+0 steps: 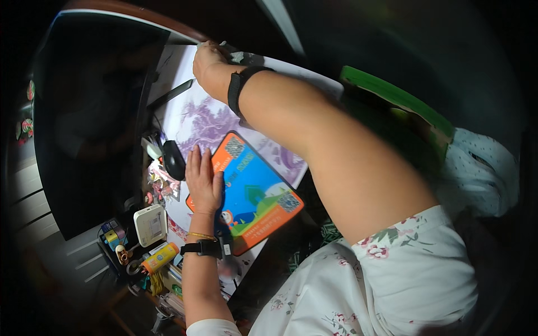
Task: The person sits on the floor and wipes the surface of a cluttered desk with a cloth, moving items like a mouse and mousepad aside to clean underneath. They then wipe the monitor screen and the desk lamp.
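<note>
My left hand (pixel 204 180) lies flat, its fingers extended together, over the edge of a blue and orange mouse pad (pixel 252 185). Beside its fingertips is a black computer mouse (pixel 173 160). At the far corner of the desk my right hand (pixel 209 63) is curled down over what looks like a crumpled grey-white cloth (pixel 237 56); most of it is hidden under the hand and wrist. Under both the pad and my right forearm spreads a white desk mat (pixel 206 113) with a purple tree print. Both wrists wear black straps.
A large dark monitor (pixel 96 117) stands at the left, its stand foot (pixel 172 93) on the mat. Small wrapped items (pixel 162 180), a white router-like box (pixel 150 225) and an orange-yellow tube (pixel 160 258) crowd the lower left. A green-edged box (pixel 395 92) is at right.
</note>
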